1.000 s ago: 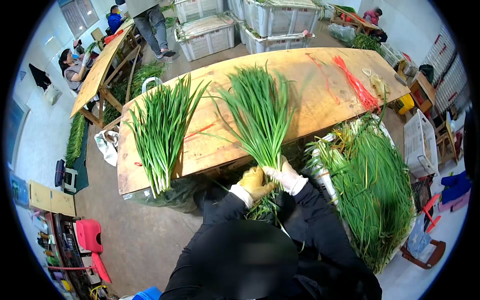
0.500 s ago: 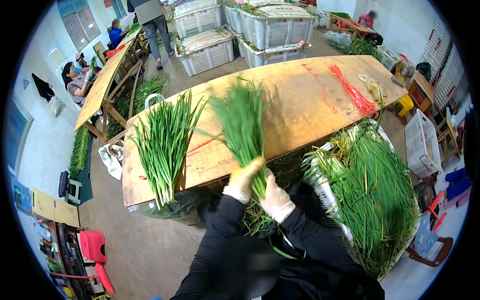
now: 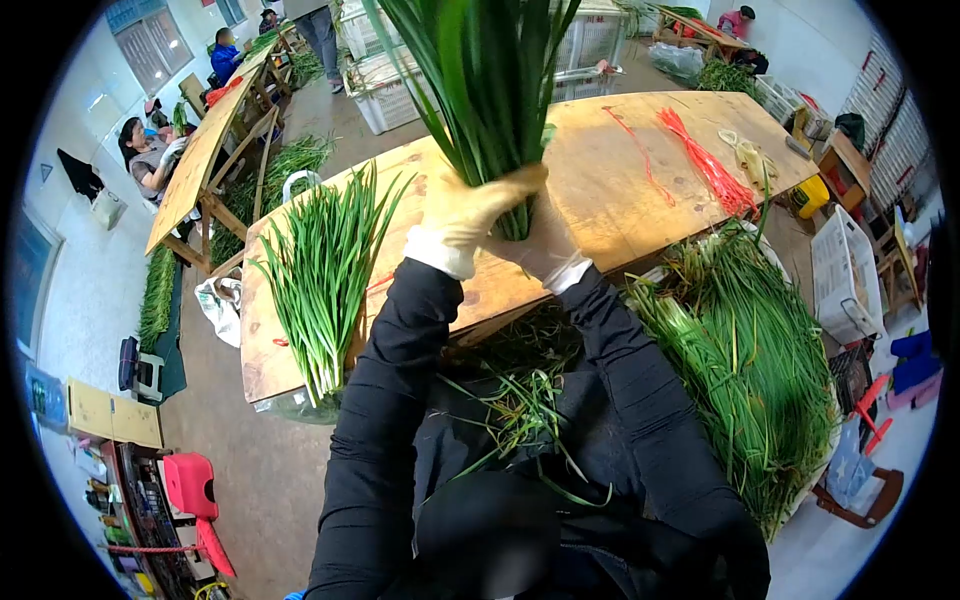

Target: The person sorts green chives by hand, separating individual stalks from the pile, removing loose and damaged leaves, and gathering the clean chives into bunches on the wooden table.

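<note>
Upright over the wooden table (image 3: 600, 215), a bunch of garlic chives (image 3: 490, 100) is lifted close to the camera, its leaves fanning upward out of view. My left hand (image 3: 478, 208), in a yellowed glove, wraps round its lower part. Just behind and below, my right hand (image 3: 540, 242), in a pale glove, also grips the bunch near its base; the left hand partly hides its fingers. Another bunch of chives (image 3: 322, 270) lies on the table's left end, white stems toward me. Loose chive scraps (image 3: 525, 410) rest on my lap.
A white crate of loose chives (image 3: 740, 370) stands at my right. Red ties (image 3: 705, 165) and a pale glove (image 3: 748, 158) lie on the table's right end. Stacked white crates (image 3: 390, 105) stand beyond. People work at a side table (image 3: 205, 165) on the left.
Both hands have raised the chive bunch up and away from my body, closer to the camera. The bunch on the table has stayed put.
</note>
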